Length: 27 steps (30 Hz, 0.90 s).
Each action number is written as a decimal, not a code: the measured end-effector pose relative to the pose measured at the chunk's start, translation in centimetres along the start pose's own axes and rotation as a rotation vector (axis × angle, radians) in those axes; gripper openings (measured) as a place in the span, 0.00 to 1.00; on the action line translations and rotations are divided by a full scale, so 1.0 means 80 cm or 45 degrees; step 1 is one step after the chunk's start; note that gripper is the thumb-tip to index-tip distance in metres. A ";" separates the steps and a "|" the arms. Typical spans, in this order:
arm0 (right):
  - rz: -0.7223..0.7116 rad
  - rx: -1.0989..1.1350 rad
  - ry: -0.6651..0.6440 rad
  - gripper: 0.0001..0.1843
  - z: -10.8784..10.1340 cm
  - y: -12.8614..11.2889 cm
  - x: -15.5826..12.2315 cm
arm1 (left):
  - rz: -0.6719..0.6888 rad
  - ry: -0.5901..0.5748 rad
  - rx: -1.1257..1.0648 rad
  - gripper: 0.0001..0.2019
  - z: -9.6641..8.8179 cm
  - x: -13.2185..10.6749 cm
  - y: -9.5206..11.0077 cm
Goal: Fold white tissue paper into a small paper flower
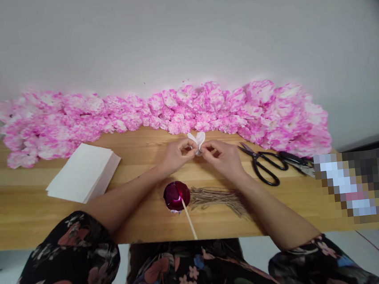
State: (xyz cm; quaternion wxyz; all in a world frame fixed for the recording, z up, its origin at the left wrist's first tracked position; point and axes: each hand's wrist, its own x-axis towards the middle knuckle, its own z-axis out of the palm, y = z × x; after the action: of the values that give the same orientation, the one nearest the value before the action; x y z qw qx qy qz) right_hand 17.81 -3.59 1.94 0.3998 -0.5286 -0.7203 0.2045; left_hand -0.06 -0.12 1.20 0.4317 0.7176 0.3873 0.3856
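Between my two hands is a small piece of white paper (198, 138), its upper part spreading into two petal-like lobes. My left hand (178, 154) pinches it from the left, and my right hand (222, 155) pinches it from the right. The fingertips of both hands nearly meet at its base, so its lower part is partly hidden. Below the hands sits a round dish of dark magenta liquid (172, 196), with a thin wooden stick (189, 218) leaning out of it. A bundle of thin brown stems (216, 196) lies beside the dish.
Many pink and white paper flowers (119, 110) line the table's back edge along the wall. A stack of white paper (81, 172) lies left. Black-handled scissors (261, 162) and a pair of pliers-like cutters (297, 162) lie right, near a blurred patch. The wooden table (144, 226) ends close before me.
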 end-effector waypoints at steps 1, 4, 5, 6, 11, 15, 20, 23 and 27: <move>0.010 0.014 0.002 0.08 0.000 0.000 0.000 | 0.005 0.004 -0.009 0.02 0.000 0.000 -0.001; 0.040 0.030 0.010 0.08 -0.001 0.000 0.001 | 0.030 0.006 -0.032 0.02 0.000 0.000 -0.004; 0.045 0.036 0.009 0.08 -0.002 0.000 0.002 | 0.035 0.004 -0.041 0.02 0.000 0.000 -0.004; 0.047 0.045 0.010 0.09 -0.002 -0.001 0.002 | 0.036 0.001 -0.052 0.02 0.000 0.000 -0.005; 0.129 0.147 0.011 0.11 -0.004 -0.004 0.004 | 0.016 0.009 -0.097 0.02 0.001 0.000 -0.008; 0.239 0.254 0.003 0.11 -0.006 -0.003 0.006 | -0.003 0.006 -0.165 0.02 0.003 0.003 -0.015; 0.375 0.452 -0.037 0.11 -0.009 0.003 0.010 | -0.011 0.026 -0.299 0.05 0.004 0.007 -0.027; 0.459 0.591 -0.073 0.11 -0.010 0.007 0.013 | -0.031 0.038 -0.356 0.06 0.005 0.008 -0.030; 0.515 0.666 -0.085 0.14 -0.013 0.013 0.014 | -0.069 0.028 -0.359 0.06 0.004 0.007 -0.029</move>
State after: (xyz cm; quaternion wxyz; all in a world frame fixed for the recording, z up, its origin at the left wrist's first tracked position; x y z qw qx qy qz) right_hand 19.11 -2.28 2.20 0.4496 -0.5334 -0.5364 0.4750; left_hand -0.03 1.02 -0.89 0.5342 0.6348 0.3533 0.4323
